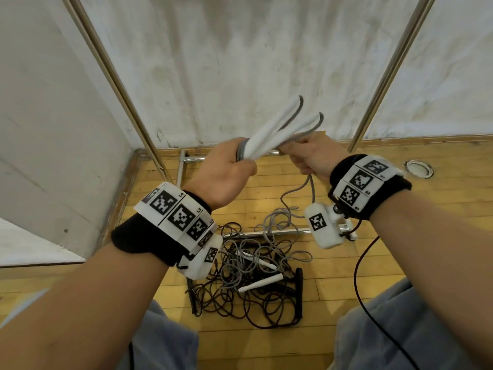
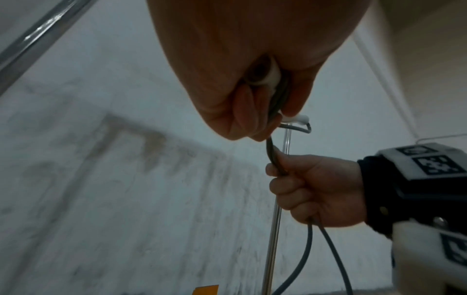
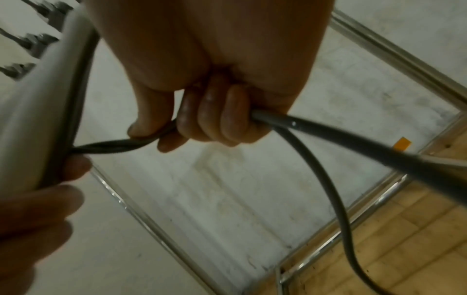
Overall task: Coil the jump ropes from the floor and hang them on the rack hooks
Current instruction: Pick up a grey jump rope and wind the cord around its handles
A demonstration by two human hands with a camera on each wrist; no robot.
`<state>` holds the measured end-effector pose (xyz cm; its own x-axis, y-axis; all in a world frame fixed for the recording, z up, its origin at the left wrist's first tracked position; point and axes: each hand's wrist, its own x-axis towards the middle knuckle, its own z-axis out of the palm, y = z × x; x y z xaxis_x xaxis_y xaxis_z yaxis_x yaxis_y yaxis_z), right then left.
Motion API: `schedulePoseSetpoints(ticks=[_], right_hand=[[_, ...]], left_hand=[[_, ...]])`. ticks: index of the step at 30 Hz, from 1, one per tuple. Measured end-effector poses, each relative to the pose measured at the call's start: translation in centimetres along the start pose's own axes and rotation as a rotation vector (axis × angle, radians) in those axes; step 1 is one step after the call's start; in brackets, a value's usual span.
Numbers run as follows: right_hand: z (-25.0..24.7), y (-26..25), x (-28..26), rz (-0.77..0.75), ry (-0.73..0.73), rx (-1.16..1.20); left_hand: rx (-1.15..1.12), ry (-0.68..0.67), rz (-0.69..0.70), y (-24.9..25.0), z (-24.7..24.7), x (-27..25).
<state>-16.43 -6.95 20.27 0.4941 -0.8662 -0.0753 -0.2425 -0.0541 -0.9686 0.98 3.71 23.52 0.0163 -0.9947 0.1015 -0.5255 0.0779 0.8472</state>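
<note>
The left hand is clenched round two white handles held side by side, with the start of the grey cord bunched in the same fist. The right hand is closed on that cord just beside the handles. From it the cord drops in a loose curve to the pile on the floor, where grey and dark brown ropes lie tangled with more white and black handles.

The cord looks light, thin and limp. It bends wherever it is let go, so I judge it will not keep a loop unless pinched. It also looks smooth, likely to slide through a slack grip. The handles are the stiff part and the sound place to hold. The free hand should take the cord close to them and feed short lengths. A pull may drag the tangled ropes along.

The rack posts rise on either side. No hooks show in the head view.
</note>
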Motion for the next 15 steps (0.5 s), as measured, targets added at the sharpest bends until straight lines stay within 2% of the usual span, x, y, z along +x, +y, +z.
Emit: schedulePoseSetpoints(ticks=[4, 9, 12, 15], right_hand=[[2.1, 0.7, -0.2, 0.022, 0.024, -0.055], [4.6, 0.1, -1.3, 0.035, -0.001, -0.306], [5.7, -0.7, -2.1, 0.047, -0.076, -0.424], [6.1, -1.4, -2.8, 0.009, -0.118, -0.563]], left_hand=[[-0.108, 0.146, -0.107, -0.1, 0.3, 0.6], [-0.191, 0.259, -0.231, -1.0, 0.2, 1.6], [-0.234, 0.274, -0.269, -1.4, 0.0, 2.1], [-0.073, 0.244, -0.267, -2.0, 0.0, 2.3]])
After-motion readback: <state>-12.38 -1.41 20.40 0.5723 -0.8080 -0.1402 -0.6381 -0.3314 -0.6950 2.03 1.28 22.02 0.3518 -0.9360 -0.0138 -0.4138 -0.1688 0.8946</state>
